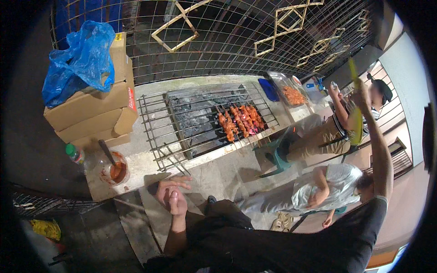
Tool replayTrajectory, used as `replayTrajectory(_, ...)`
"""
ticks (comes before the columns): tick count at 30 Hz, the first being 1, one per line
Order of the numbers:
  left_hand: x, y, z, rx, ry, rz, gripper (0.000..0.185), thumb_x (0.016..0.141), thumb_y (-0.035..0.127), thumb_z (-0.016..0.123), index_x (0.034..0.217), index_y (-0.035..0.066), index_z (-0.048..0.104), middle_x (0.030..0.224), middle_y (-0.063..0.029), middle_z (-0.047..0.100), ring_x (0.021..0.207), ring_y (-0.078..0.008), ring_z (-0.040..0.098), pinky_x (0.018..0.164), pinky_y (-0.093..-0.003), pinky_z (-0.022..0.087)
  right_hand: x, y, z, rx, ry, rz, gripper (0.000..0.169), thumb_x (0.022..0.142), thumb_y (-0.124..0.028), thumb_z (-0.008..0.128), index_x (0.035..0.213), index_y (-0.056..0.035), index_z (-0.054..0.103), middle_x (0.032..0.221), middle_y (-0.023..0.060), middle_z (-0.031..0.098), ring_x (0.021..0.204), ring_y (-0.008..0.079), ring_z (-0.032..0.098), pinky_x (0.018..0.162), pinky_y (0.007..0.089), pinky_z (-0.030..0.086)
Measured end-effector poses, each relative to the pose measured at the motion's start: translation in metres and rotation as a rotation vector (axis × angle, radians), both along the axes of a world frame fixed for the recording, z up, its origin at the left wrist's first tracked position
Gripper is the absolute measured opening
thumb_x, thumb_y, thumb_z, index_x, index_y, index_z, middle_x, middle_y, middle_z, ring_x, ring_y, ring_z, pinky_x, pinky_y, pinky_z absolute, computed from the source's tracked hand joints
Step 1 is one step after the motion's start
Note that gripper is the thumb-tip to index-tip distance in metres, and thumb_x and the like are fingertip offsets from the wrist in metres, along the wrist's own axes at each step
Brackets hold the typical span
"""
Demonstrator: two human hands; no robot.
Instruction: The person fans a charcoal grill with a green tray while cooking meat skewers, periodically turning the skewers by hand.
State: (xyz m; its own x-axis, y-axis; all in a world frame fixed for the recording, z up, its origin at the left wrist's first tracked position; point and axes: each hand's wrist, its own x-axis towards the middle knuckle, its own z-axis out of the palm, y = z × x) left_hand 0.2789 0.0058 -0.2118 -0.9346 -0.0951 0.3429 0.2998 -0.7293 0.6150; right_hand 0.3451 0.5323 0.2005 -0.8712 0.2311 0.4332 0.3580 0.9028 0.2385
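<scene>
Palm up, with its fingers partly curled, my left hand [173, 196] is empty beside the front edge of the concrete counter [143, 182]. My right hand [362, 95] is raised at the upper right, around a blurred, flat yellow-green object [357, 128] whose kind I cannot tell. Skewered meat [240, 119] lies on the right part of a metal grill grate [157, 128], over glowing coals [252, 130]; grey ash and charcoal [191, 119] fill the left part. Left of the grate stands a clear container [123, 175] of red sauce with a utensil [106, 152] leaning in it.
Cardboard boxes [92, 116] bear a blue plastic bag [82, 65], near a green-capped bottle [73, 153]. Beyond the grill are a blue item [268, 89] and a tray of skewers [293, 95]. Two people, one seated [321, 134], one in a light shirt [327, 187], are at right. Wire mesh [222, 37] backs the counter.
</scene>
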Motion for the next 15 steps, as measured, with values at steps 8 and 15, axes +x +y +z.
replayTrajectory(8,-0.004,0.004,-0.007,0.023,0.006,0.038,0.029,0.081,0.024,0.049,0.094,-0.001,0.05,0.069,-0.0152,0.055,0.062,-0.0312,0.06,0.071,-0.051,0.052,-0.034,-0.1,-0.009,-0.464,-0.064,-0.047,0.058,0.07,-0.015,0.075,0.12,-0.0011,0.051,0.092,0.0163,0.063,0.085,0.0297,0.063,0.077,0.0357,0.051)
replayTrajectory(15,-0.01,0.006,0.005,-0.008,0.022,0.075,0.029,0.081,0.026,0.048,0.092,-0.001,0.05,0.067,-0.0151,0.053,0.059,-0.0294,0.058,0.072,-0.0496,0.052,-0.093,-0.207,-0.082,-0.681,-0.198,0.435,0.07,0.067,-0.012,0.078,0.129,-0.0027,0.046,0.115,0.0132,0.059,0.103,0.0197,0.058,0.083,0.0326,0.05)
